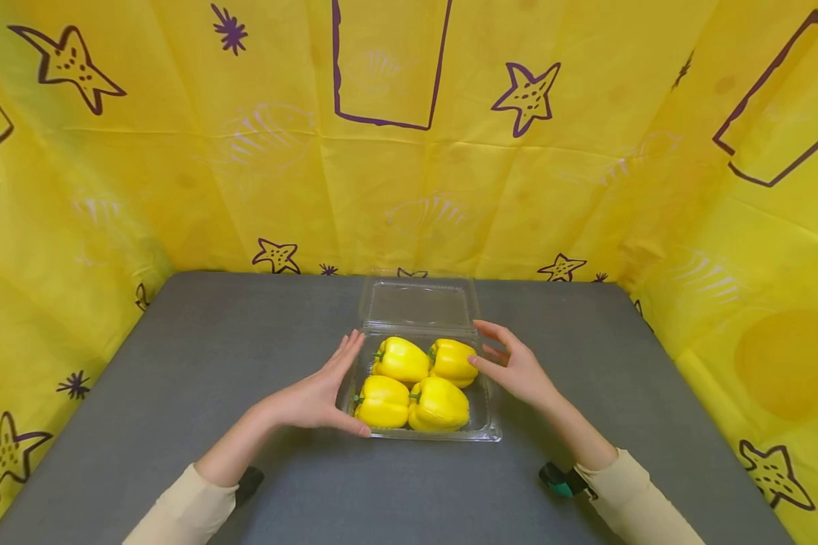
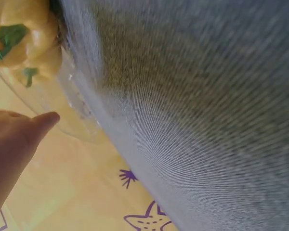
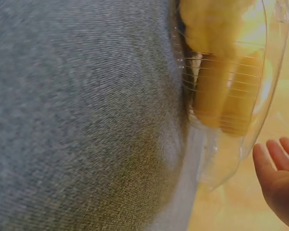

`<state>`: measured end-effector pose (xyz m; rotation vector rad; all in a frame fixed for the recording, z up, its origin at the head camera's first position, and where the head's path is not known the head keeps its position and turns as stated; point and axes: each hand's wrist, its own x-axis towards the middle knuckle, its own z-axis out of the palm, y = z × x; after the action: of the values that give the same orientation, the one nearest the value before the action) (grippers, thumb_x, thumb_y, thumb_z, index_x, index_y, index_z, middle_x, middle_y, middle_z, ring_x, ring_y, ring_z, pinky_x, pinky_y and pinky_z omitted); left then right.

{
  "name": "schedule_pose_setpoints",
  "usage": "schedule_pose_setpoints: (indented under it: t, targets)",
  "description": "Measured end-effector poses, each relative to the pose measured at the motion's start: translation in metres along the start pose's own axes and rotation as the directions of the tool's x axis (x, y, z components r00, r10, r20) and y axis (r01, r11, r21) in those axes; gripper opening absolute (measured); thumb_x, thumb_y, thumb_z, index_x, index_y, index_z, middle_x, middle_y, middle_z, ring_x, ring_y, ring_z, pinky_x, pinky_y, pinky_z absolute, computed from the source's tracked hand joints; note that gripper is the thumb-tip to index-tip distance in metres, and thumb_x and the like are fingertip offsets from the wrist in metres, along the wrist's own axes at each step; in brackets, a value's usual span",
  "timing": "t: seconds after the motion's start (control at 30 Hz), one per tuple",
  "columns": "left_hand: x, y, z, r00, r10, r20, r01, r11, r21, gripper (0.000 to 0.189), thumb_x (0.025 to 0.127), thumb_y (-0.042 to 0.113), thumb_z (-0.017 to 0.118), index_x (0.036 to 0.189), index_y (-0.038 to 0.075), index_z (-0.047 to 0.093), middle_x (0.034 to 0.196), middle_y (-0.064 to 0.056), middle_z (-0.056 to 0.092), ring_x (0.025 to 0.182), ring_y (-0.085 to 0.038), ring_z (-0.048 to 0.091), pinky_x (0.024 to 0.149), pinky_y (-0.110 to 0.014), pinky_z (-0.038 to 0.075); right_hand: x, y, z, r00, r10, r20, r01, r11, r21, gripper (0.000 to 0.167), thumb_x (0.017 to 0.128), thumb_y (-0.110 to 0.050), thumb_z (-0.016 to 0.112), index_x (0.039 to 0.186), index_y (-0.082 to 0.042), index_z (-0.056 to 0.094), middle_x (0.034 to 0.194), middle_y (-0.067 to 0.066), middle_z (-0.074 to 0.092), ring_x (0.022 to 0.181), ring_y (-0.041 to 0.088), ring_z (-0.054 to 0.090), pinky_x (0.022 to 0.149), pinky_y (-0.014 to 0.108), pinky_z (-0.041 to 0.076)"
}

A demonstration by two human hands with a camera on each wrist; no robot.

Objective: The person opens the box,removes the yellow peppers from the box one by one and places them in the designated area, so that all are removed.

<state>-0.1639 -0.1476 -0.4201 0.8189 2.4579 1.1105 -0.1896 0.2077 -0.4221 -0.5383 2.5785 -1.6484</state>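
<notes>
Several yellow bell peppers (image 1: 439, 405) with green stems lie in a clear plastic clamshell container (image 1: 484, 435), its lid (image 1: 419, 304) folded back away from the person. Along the container's left side the left hand (image 1: 313, 397) has its fingers extended and its thumb spread toward the front left corner. Over on the right, the right hand (image 1: 523, 372) has loosely bent fingers, with the thumb by the far right pepper (image 1: 454, 362); contact there cannot be told. The left wrist view shows green stems (image 2: 12, 38) close up. In the right wrist view the ribbed clear wall (image 3: 226, 91) stands beside the hand.
A grey cloth-covered table (image 1: 198, 348) surrounds the container. Yellow fabric (image 1: 409, 197) with starfish and fish drawings hangs behind the table and along both sides. Dark straps (image 1: 564, 481) sit at the wrists by the light sleeves.
</notes>
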Motion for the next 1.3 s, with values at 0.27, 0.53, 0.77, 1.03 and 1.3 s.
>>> schedule_pose_setpoints:
  t: [0.27,0.53,0.77,1.03,1.3]
  targets:
    - [0.0049,-0.0006,-0.0046,0.998,-0.012,0.059,0.008,0.998,0.061,0.139,0.065,0.049,0.088,0.156,0.007,-0.008,0.160,-0.014,-0.020,0.146,-0.032,-0.015,0.110,-0.065,0.012,-0.0044,0.0022,0.0041,0.987,-0.129,0.098,0.148,0.964,-0.220,0.072,0.082,-0.022,0.081,0.144,-0.008,0.046,0.142,0.007,0.048,0.128,0.031,0.047,0.103,0.048,0.041]
    - [0.0064,-0.0032,-0.0033,0.997,-0.031,0.067,0.024,0.993,0.113,0.139,0.065,0.054,0.086,0.156,0.006,-0.008,0.161,-0.013,-0.018,0.147,-0.030,-0.015,0.113,-0.059,0.010,-0.0028,0.0034,0.0053,0.978,-0.138,0.156,0.187,0.912,-0.364,0.078,0.078,-0.030,0.083,0.144,-0.014,0.046,0.143,0.004,0.048,0.126,0.028,0.046,0.100,0.052,0.041]
    - [0.0079,-0.0047,-0.0012,0.999,-0.001,0.048,-0.007,0.986,0.167,0.137,0.066,0.056,0.084,0.155,0.000,-0.003,0.161,-0.018,-0.012,0.147,-0.036,-0.010,0.113,-0.060,0.008,-0.0007,0.0057,0.0047,0.967,-0.157,0.203,0.226,0.895,-0.385,0.079,0.077,-0.022,0.083,0.145,-0.010,0.045,0.143,0.008,0.048,0.128,0.028,0.044,0.102,0.053,0.038]
    - [0.0079,-0.0055,-0.0001,0.999,0.000,0.040,-0.007,0.984,0.179,0.136,0.066,0.058,0.084,0.155,0.000,-0.001,0.161,-0.018,-0.011,0.147,-0.035,-0.008,0.114,-0.059,0.010,0.0031,0.0089,0.0070,0.957,-0.189,0.219,0.266,0.875,-0.405,0.078,0.077,-0.018,0.083,0.144,-0.007,0.044,0.142,0.011,0.049,0.128,0.030,0.043,0.104,0.052,0.037]
    - [0.0075,-0.0069,0.0005,0.999,-0.005,0.040,-0.003,0.981,0.195,0.136,0.065,0.060,0.083,0.155,0.000,0.000,0.162,-0.016,-0.010,0.147,-0.034,-0.007,0.114,-0.058,0.009,0.0048,0.0057,0.0099,0.955,-0.197,0.223,0.278,0.860,-0.428,0.078,0.077,-0.020,0.084,0.142,-0.005,0.045,0.139,0.012,0.051,0.124,0.031,0.044,0.102,0.051,0.038]
